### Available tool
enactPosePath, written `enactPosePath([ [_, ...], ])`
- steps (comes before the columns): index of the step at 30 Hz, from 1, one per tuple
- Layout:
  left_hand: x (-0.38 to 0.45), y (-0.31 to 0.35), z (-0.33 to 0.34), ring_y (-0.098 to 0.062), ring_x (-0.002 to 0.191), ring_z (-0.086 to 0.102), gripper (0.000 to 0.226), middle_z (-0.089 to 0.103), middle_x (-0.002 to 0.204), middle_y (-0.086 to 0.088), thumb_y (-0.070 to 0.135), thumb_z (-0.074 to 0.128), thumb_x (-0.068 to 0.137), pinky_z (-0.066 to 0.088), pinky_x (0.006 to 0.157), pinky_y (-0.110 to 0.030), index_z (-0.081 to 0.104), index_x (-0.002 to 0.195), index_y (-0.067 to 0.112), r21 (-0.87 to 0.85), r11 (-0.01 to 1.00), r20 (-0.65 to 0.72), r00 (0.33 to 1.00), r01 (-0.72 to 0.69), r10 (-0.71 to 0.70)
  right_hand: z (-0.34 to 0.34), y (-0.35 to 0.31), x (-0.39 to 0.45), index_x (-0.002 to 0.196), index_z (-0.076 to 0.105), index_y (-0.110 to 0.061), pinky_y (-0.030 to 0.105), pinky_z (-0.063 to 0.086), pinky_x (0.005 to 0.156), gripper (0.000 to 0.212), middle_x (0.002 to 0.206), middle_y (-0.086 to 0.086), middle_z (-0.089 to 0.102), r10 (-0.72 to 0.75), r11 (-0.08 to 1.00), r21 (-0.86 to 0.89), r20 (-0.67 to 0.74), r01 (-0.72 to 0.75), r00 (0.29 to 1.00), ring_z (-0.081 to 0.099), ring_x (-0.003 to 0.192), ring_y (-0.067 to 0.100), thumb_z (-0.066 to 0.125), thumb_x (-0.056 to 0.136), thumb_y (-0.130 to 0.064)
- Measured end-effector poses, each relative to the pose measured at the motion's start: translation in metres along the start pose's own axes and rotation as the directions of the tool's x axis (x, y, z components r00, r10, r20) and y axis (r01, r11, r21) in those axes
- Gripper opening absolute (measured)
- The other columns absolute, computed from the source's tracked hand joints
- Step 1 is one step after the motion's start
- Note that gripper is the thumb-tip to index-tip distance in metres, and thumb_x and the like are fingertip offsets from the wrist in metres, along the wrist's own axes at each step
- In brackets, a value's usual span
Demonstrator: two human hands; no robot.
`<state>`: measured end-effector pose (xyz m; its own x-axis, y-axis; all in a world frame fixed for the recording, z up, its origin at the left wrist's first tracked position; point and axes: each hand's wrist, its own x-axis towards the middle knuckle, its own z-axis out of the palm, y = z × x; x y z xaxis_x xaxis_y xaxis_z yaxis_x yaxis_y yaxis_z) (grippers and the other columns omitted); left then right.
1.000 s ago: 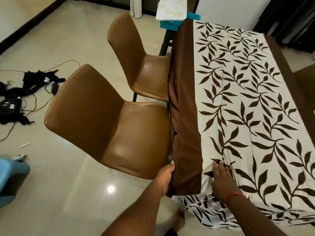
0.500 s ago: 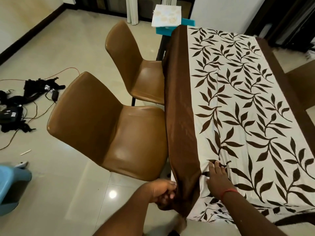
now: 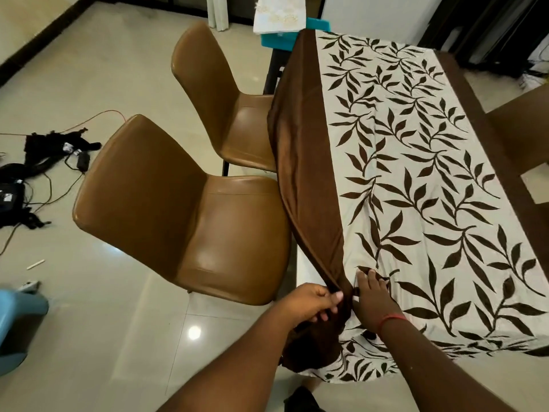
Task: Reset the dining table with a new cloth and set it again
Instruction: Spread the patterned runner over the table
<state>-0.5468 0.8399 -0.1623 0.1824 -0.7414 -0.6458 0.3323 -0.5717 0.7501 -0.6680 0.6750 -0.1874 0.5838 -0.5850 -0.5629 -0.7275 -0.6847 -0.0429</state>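
Observation:
A white cloth with dark leaf print and a brown border (image 3: 416,179) covers the dining table. My left hand (image 3: 312,301) grips the brown border band (image 3: 306,162) at the near left corner and has lifted it into a taut ridge above the table edge. A strip of bare white tabletop (image 3: 301,269) shows under the raised border. My right hand (image 3: 371,295), with a red thread on the wrist, lies flat with fingers spread on the printed cloth just right of the bunched corner.
Two tan leather chairs (image 3: 190,203) (image 3: 219,93) stand close along the table's left side. A teal box with a folded white cloth on it (image 3: 279,16) sits beyond the far end. Black gear and cables (image 3: 44,162) lie on the tiled floor; a blue stool (image 3: 15,322) is at the left.
My left hand has gathered the hanging brown border and pulled it up and toward the near corner, baring the table edge. My right hand stays pressed on the cloth.

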Motion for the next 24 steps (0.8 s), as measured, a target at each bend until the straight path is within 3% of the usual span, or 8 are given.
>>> enactPosePath([
  [4,0.006,0.010,0.011,-0.010,0.055,0.045,0.043,0.050,0.055,0.008,0.060,0.066,0.085,0.039,0.052,-0.023,0.050,0.069,0.024,-0.189,0.981,-0.101,0.993,0.036,-0.056,0.002,0.002,-0.004,0.157,0.005,-0.017,0.048,0.015,0.121,0.072,0.164,0.014,-0.001,-0.004,1.000,0.023,0.017,0.003,1.000,0.002,0.150,0.040,0.046,0.099,-0.034],
  [7,0.004,0.007,0.003,-0.009,0.053,0.047,0.040,0.058,0.065,0.006,0.057,0.058,0.092,0.037,0.052,-0.023,0.059,0.074,0.022,-0.286,0.958,-0.233,0.969,0.016,-0.086,0.001,0.004,-0.005,0.156,0.006,-0.022,0.049,0.021,0.119,0.073,0.165,0.008,-0.002,0.001,1.000,0.028,0.023,-0.002,1.000,0.002,0.151,0.035,0.048,0.098,-0.034],
  [9,0.002,-0.002,-0.010,-0.009,0.065,0.062,0.034,0.072,0.084,0.002,0.049,0.058,0.096,0.045,0.059,-0.023,0.069,0.087,0.018,-0.423,0.906,-0.341,0.932,-0.034,-0.124,0.000,0.006,-0.005,0.156,0.005,-0.025,0.052,0.024,0.118,0.073,0.165,0.004,-0.004,0.005,1.000,0.017,0.033,-0.006,0.999,0.001,0.151,0.031,0.047,0.097,-0.029],
  [12,-0.005,-0.015,-0.024,-0.016,0.089,0.072,0.031,0.076,0.103,-0.006,0.037,0.060,0.097,0.056,0.069,-0.024,0.072,0.105,0.010,-0.620,0.774,-0.373,0.916,-0.128,-0.147,0.001,0.005,-0.007,0.156,0.004,-0.028,0.053,0.027,0.116,0.070,0.165,0.001,-0.003,0.019,1.000,0.013,0.025,-0.019,1.000,0.002,0.151,0.029,0.041,0.096,-0.025],
  [17,-0.008,-0.026,-0.030,-0.024,0.089,0.072,0.033,0.075,0.101,-0.010,0.037,0.063,0.096,0.058,0.070,-0.032,0.065,0.097,0.004,-0.709,0.675,-0.419,0.891,-0.203,-0.173,-0.003,0.005,-0.010,0.156,0.005,-0.029,0.052,0.028,0.116,0.067,0.165,-0.001,-0.002,0.011,1.000,-0.009,0.020,-0.011,1.000,0.004,0.152,0.026,0.038,0.098,-0.027],
  [20,-0.009,-0.037,-0.051,-0.028,0.085,0.064,0.038,0.069,0.094,-0.016,0.045,0.064,0.093,0.054,0.076,-0.039,0.057,0.085,0.008,-0.502,0.852,-0.596,0.774,-0.150,-0.215,-0.008,0.009,-0.009,0.157,0.005,-0.026,0.051,0.027,0.117,0.066,0.165,-0.001,0.001,0.006,0.999,-0.049,0.033,-0.004,0.999,0.007,0.151,0.024,0.037,0.099,-0.026],
  [22,-0.014,-0.048,-0.066,-0.026,0.087,0.061,0.041,0.066,0.091,-0.010,0.051,0.058,0.094,0.048,0.076,-0.036,0.057,0.087,0.010,-0.251,0.968,-0.692,0.697,0.011,-0.188,-0.012,0.010,-0.007,0.156,0.011,-0.025,0.051,0.030,0.115,0.064,0.164,0.000,0.008,-0.003,0.998,-0.060,0.022,0.004,1.000,0.015,0.150,0.024,0.039,0.098,-0.028],
  [24,-0.016,-0.059,-0.079,-0.026,0.091,0.060,0.036,0.064,0.093,-0.006,0.050,0.052,0.097,0.047,0.078,-0.035,0.057,0.090,0.015,0.061,0.972,-0.751,0.651,0.228,-0.106,-0.018,0.011,-0.005,0.152,0.025,-0.023,0.048,0.037,0.111,0.058,0.160,0.002,0.024,-0.028,0.999,-0.043,-0.020,0.027,0.999,0.031,0.143,0.026,0.043,0.097,-0.030],
])
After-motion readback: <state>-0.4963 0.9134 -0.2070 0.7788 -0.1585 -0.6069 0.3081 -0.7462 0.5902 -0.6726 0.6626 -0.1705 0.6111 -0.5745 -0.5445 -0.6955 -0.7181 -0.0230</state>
